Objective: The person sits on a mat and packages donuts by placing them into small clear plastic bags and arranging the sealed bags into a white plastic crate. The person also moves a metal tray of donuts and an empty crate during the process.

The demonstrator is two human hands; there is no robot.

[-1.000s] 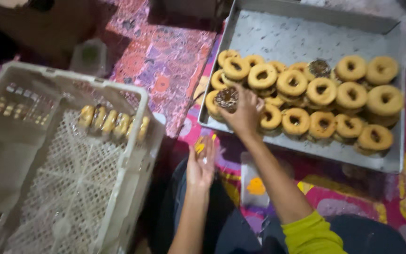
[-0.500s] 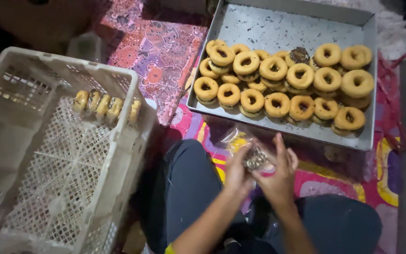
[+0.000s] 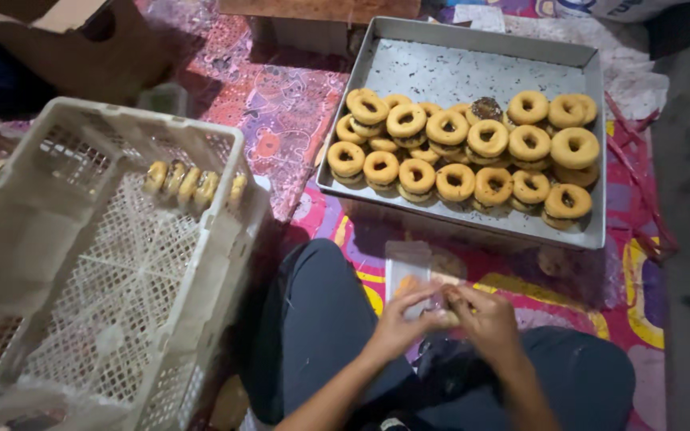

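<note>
Small clear plastic bag [image 3: 410,275] held over the person's lap, above the dark trousers [image 3: 321,319], with a ring-shaped pastry partly inside; details blurred. Left hand [image 3: 399,323] pinches the bag's lower edge, fingers curled. Right hand [image 3: 485,319] closed on the pastry at the bag's mouth, touching the left hand. Just beyond, on the patterned red floor mat [image 3: 281,120], a grey metal tray [image 3: 457,64] carries golden ring pastries [image 3: 457,152] stacked along its near side. White plastic lattice crate [image 3: 105,263] stands left of the knee, with a row of bagged pastries [image 3: 189,182] inside.
</note>
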